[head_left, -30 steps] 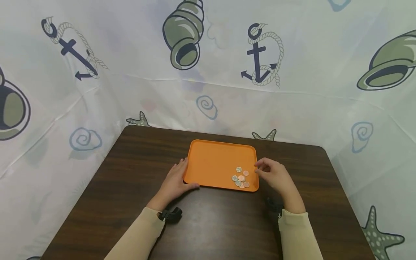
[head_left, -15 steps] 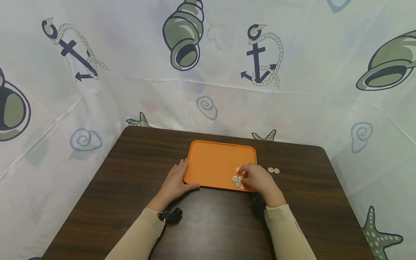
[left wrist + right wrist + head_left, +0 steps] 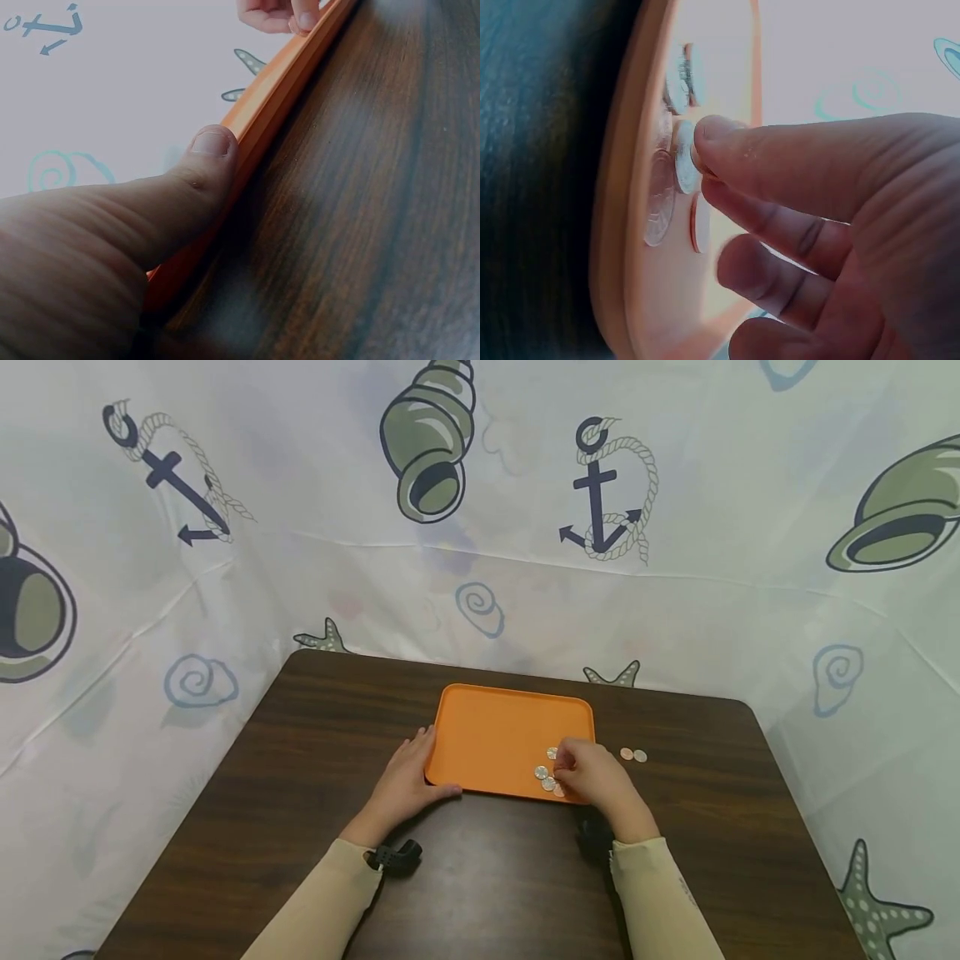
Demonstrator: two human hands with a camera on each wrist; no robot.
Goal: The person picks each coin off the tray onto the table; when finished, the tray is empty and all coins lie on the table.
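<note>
An orange tray lies on the table with several silver and copper-coloured coins near its right front corner. My left hand rests at the left front corner, fingers straight along the side. Its thumb lies against the front rim in the left wrist view. Over the coins, my right hand pinches a copper-edged coin between thumb and index finger, its other fingers curled loosely below. A silver coin sits just beyond the thumb tip. Some coins are hidden under the right hand in the head view.
On the dark wooden table, a copper-coloured coin and a paler coin lie side by side, right of the tray. A sea-patterned white cloth hangs behind and beside the table.
My right hand has moved left from the tray's right edge to above the coins, uncovering the two coins on the table. The left hand stays at its corner.
</note>
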